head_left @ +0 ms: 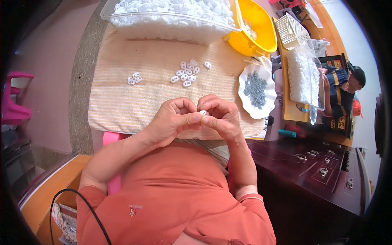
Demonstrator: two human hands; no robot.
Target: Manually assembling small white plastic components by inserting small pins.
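Observation:
Between the fingertips of both hands is a small white plastic piece (203, 112), mostly hidden by the fingers. My left hand (179, 118) pinches it from the left, and my right hand (220, 116) pinches it from the right. Beyond them on the striped cloth (118, 104) lies a loose cluster of white oval two-holed pieces (188, 71), one of them (208, 65) set apart to the right. A few white pieces (134, 78) sit close together farther left. To the right of my hands, a white scalloped dish (243, 96) holds many small grey translucent parts (255, 90).
A clear plastic bin (171, 21) heaped with white pieces stands at the far edge, beside a yellow basin (265, 34). On the right, a person (341, 83) sits at another table with a clear bin of white pieces (303, 77) and a white basket (292, 30). Pink stool (16, 98) at left.

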